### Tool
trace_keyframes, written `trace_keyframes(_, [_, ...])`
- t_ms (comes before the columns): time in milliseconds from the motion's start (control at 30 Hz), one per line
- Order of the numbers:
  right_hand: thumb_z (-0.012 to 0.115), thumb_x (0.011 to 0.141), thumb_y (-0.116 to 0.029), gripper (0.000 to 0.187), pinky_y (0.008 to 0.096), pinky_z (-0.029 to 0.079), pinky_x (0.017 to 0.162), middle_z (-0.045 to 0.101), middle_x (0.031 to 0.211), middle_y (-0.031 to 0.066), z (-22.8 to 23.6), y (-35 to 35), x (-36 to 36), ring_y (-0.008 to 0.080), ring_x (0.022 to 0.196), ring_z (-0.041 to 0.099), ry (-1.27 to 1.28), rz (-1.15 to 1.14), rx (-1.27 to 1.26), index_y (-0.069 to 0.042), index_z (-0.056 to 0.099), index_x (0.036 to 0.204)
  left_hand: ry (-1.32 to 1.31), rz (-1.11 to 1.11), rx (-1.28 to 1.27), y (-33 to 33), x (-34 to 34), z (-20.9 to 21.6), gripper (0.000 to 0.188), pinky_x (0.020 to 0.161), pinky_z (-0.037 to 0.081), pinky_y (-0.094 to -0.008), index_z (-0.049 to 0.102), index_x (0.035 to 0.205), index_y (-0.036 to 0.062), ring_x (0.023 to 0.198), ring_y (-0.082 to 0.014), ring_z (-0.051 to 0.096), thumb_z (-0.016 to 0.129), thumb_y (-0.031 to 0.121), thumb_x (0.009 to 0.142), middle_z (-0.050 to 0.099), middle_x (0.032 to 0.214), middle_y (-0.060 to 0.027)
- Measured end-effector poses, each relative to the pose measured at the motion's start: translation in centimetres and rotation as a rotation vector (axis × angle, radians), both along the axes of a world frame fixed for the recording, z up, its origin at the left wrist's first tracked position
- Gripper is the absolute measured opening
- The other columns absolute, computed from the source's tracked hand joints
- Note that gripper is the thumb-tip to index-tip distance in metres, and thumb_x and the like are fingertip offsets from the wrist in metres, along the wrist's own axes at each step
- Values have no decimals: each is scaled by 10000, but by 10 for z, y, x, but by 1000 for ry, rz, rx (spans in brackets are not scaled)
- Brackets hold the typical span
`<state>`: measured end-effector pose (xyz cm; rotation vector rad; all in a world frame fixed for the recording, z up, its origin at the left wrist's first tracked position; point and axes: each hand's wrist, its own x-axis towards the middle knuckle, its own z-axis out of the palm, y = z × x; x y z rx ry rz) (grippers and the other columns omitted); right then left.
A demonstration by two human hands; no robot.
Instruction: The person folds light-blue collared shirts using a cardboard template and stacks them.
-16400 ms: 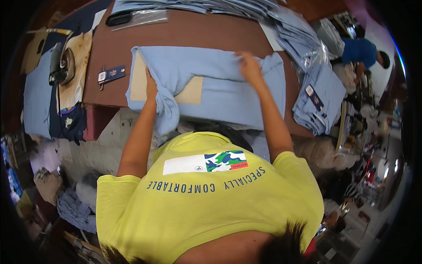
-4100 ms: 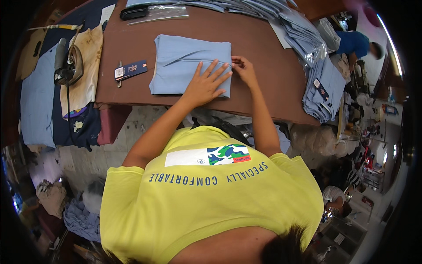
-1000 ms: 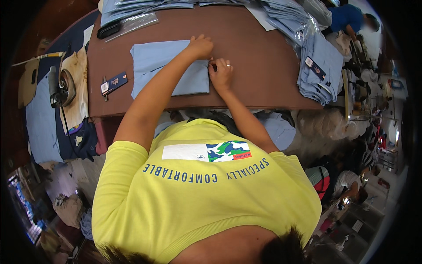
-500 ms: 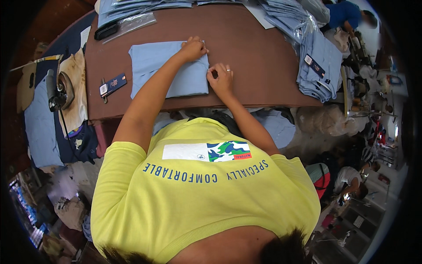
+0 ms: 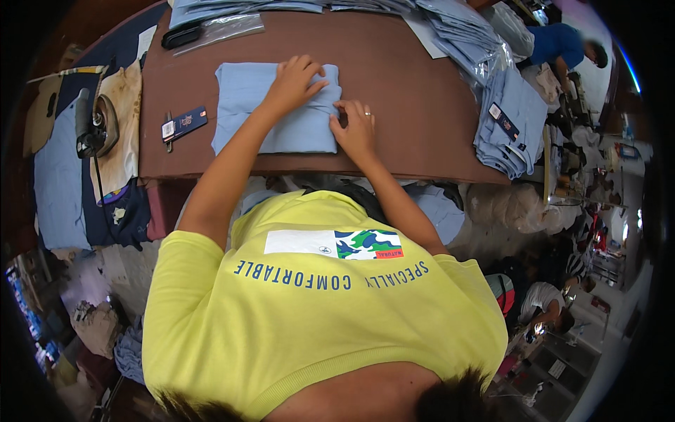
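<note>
A light-blue folded garment [image 5: 242,105] lies flat on the brown cloth-covered table in front of me. Over its far right part rests my left hand [image 5: 294,86], palm down with the fingers spread. My right hand [image 5: 356,132] is at the garment's right edge. Its thumb and forefinger are apart at that edge, with the other fingers loosely curled, and a ring shows on one finger. To the left of the garment lies a dark-blue hang tag [image 5: 185,123], partly over a small metal tool [image 5: 169,138], whose kind I cannot make out.
An iron [image 5: 105,126] stands on a scorched cloth [image 5: 130,91] at the left. Stacked light-blue garments [image 5: 508,126] with a dark tag sit at the table's right end. More folded garments [image 5: 457,28], a clear plastic bag [image 5: 228,29] and a black object [image 5: 181,35] lie along the far side.
My left hand has shifted left from the garment's far right corner, and its fingers have spread. My right thumb and forefinger have moved apart at the right edge.
</note>
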<state>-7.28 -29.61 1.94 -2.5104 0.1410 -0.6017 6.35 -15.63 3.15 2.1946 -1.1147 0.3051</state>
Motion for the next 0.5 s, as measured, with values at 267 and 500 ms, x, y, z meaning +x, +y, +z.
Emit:
trace_keyframes(267, [628,759,-176,100,362,363,728,574,834,19,0,5,2,225,784,525,-6,278,-195,-108,612,831,-83,60,150,74,-54,-11,178,866,338,-406,590,959,123,981,-209,499,625,161,788,550,992,-24])
trace_keyframes(500, [509,881,-349,440,436,311,990,476,1310,88,0,12,25,280,1231,409,-28,360,-142,-118,505,1256,-67,144,193,72,-95,-18,425,1042,239,-486,476,1273,181,1283,-247,337,542,269,862,403,1372,-49])
